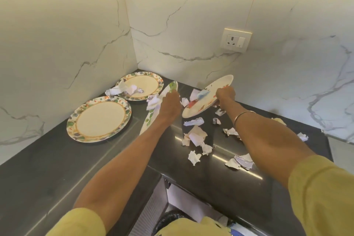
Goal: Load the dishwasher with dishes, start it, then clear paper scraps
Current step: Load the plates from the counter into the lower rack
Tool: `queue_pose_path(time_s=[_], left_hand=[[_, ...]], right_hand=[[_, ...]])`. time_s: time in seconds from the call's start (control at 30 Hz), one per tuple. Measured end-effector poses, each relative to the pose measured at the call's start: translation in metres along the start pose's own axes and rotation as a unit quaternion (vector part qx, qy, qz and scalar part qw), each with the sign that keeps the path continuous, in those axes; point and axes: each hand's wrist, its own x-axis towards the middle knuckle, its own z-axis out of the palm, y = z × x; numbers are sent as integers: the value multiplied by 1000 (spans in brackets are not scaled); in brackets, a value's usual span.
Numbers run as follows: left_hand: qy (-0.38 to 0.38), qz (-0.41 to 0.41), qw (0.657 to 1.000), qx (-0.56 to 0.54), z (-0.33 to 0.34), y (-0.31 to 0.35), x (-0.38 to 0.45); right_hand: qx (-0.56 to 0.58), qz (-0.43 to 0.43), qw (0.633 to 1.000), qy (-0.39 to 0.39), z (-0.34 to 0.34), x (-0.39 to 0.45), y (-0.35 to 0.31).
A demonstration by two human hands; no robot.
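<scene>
My left hand point(170, 104) grips the rim of a floral plate point(151, 117) tilted steeply on edge, with white paper point(153, 102) sliding off it. My right hand point(225, 94) grips a second plate point(203, 108), lifted and tilted toward the left, with scraps point(200, 95) on its face. Two more floral plates lie flat on the dark counter point(57, 159): a near plate point(99, 119) that is bare, and a far plate point(139, 85) in the corner holding crumpled paper point(124, 90). Several torn paper scraps point(195, 136) are scattered on the counter below my hands.
Marble walls meet in a corner behind the plates, with a wall socket point(236, 40) at the right. More scraps point(240, 162) lie near the counter's front edge and at the far right point(303, 136). Below the counter edge a dark bin bag point(172, 216) shows.
</scene>
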Motion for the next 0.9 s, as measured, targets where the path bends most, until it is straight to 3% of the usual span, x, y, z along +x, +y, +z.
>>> queue_pose_path(time_s=[0.13, 0.27, 0.43, 0.63, 0.9], left_hand=[[27, 32, 998, -46, -15, 8, 3], [58, 91, 992, -66, -27, 15, -5], [105, 161, 975, -113, -39, 34, -29], [119, 123, 955, -244, -53, 58, -53], [112, 142, 936, -302, -52, 95, -99]], right_hand=[[-129, -98, 986, 46, -27, -27, -14], [-164, -149, 971, 93, -61, -62, -23], [-147, -146, 965, 160, -98, -98, -22], [-153, -146, 957, 198, -137, -140, -3], [-191, -169, 944, 210, -185, -195, 31]])
